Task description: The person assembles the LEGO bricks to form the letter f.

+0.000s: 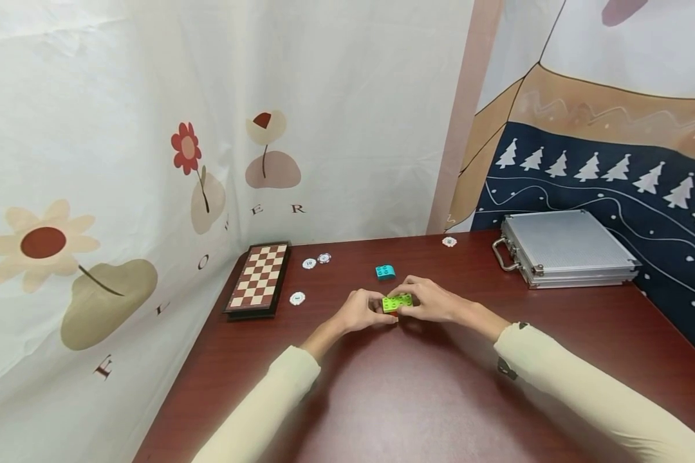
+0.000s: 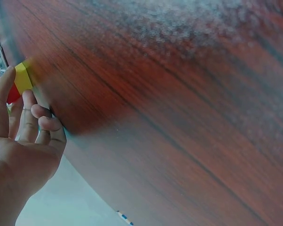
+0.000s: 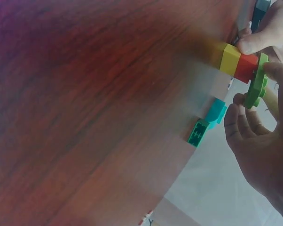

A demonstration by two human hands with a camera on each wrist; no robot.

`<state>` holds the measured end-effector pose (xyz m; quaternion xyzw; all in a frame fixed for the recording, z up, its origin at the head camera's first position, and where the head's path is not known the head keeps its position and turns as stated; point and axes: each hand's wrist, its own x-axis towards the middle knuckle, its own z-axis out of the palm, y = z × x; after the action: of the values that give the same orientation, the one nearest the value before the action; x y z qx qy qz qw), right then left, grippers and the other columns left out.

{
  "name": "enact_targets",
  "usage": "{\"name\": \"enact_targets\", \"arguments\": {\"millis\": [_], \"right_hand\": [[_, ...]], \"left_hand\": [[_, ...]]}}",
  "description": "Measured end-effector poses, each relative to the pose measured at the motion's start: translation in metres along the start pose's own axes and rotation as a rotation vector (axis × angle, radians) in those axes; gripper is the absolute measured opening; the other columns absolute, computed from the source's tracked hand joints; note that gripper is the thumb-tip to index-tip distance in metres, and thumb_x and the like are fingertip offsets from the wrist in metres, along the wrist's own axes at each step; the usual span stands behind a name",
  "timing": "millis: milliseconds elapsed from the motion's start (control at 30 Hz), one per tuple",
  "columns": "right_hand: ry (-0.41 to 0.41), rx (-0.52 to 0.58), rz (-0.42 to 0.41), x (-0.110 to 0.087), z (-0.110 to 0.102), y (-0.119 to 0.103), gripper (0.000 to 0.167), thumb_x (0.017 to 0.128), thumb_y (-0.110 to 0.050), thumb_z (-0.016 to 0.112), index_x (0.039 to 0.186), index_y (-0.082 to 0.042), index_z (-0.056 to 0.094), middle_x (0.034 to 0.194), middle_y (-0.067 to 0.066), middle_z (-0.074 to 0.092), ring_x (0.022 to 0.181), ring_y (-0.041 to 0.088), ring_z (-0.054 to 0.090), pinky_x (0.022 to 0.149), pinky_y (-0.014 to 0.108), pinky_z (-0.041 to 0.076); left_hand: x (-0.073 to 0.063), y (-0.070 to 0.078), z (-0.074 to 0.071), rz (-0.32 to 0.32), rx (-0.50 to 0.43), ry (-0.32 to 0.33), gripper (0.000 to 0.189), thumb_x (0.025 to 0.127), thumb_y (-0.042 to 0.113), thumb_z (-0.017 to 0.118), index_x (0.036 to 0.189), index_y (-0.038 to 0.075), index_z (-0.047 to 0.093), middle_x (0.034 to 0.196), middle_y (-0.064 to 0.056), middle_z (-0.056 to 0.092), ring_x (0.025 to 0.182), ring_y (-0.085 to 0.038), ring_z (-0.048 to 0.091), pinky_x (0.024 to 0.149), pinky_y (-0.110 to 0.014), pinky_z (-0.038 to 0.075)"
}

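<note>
A lime green building brick (image 1: 397,302), flat and studded, is at the top of a small stack. Beneath it come a red brick (image 3: 245,68) and a yellow brick (image 3: 230,60). My left hand (image 1: 360,311) grips the red and yellow part between thumb and fingers. The right hand (image 1: 431,301) pinches the green brick at its ends. From the right wrist view the green plate looks in contact with the red brick; whether it is pressed fully down I cannot tell. Just beyond the hands lies a turquoise brick (image 1: 385,272), with a darker green hollow brick (image 3: 198,133) beside it.
To the left is a chessboard box (image 1: 259,278). White poker chips (image 1: 297,298) lie near it, and another chip (image 1: 449,242) is by the back edge. A silver case (image 1: 567,247) occupies the back right. Printed curtains (image 1: 347,116) border the table.
</note>
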<state>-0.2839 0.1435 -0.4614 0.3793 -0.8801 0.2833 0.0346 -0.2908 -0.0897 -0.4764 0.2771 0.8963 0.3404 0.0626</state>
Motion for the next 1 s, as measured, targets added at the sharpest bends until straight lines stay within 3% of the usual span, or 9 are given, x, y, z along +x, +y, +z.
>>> {"name": "enact_targets", "arguments": {"millis": [167, 400, 1000], "right_hand": [[0.028, 0.036, -0.010, 0.0003, 0.0023, 0.0014, 0.026, 0.096, -0.029, 0.078, 0.119, -0.017, 0.078, 0.104, 0.000, 0.065, 0.083, 0.013, 0.058, 0.072, 0.026, 0.051], [0.042, 0.065, -0.028, 0.0017, 0.0016, 0.0013, 0.026, 0.094, -0.026, 0.080, 0.116, -0.014, 0.080, 0.100, 0.000, 0.066, 0.081, 0.012, 0.057, 0.069, 0.023, 0.050], [0.039, 0.020, 0.012, 0.0001, 0.0027, 0.0013, 0.028, 0.092, -0.033, 0.082, 0.115, -0.018, 0.081, 0.092, -0.006, 0.062, 0.079, 0.016, 0.059, 0.068, 0.024, 0.049]], "left_hand": [[-0.0005, 0.0011, -0.0006, 0.005, -0.003, 0.000, 0.022, 0.083, 0.031, 0.090, 0.093, 0.016, 0.077, 0.067, 0.005, 0.067, 0.056, -0.002, 0.056, 0.057, -0.020, 0.043], [-0.0002, 0.0009, -0.0006, 0.005, -0.003, -0.005, 0.022, 0.083, 0.031, 0.090, 0.093, 0.016, 0.077, 0.067, 0.007, 0.066, 0.056, -0.002, 0.055, 0.056, -0.020, 0.042], [0.0005, 0.0013, 0.0003, 0.002, -0.008, -0.015, 0.021, 0.085, 0.031, 0.089, 0.092, 0.016, 0.076, 0.064, 0.009, 0.064, 0.054, -0.003, 0.053, 0.055, -0.020, 0.041]]}}
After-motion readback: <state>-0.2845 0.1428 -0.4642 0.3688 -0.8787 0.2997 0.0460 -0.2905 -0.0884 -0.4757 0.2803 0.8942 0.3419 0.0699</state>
